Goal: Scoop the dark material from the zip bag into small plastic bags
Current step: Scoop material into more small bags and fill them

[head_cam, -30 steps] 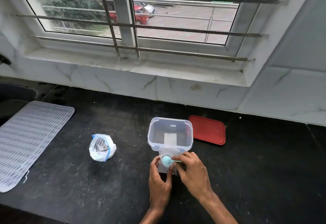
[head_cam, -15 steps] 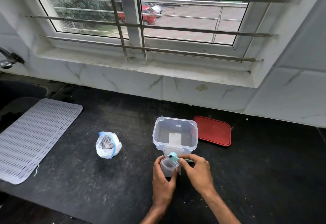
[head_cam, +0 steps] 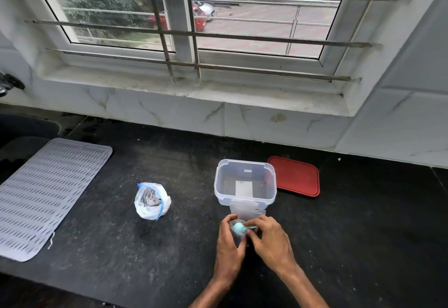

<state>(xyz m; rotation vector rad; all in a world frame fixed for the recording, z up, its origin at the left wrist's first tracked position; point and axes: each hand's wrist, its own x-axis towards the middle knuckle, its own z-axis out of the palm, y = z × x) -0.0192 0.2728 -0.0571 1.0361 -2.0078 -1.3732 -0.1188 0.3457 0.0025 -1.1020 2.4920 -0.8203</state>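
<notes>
On the black counter my left hand grips a small clear plastic bag and holds its mouth open. My right hand pinches the handle of a light blue spoon, whose bowl is turned over the bag's mouth. The zip bag, white with a blue strip and dark material inside, stands open to the left of my hands, apart from them. More small clear bags lie just beyond my hands.
A clear plastic box stands open behind my hands, a white slip on its bottom. Its red lid lies flat to the right. A grey ribbed mat covers the counter's left side. A marble sill and barred window rise behind.
The spoon's bowl has turned down over the small bag's mouth again after being tilted half a second ago. Both hands stay at the bag; the camera has shifted a little.
</notes>
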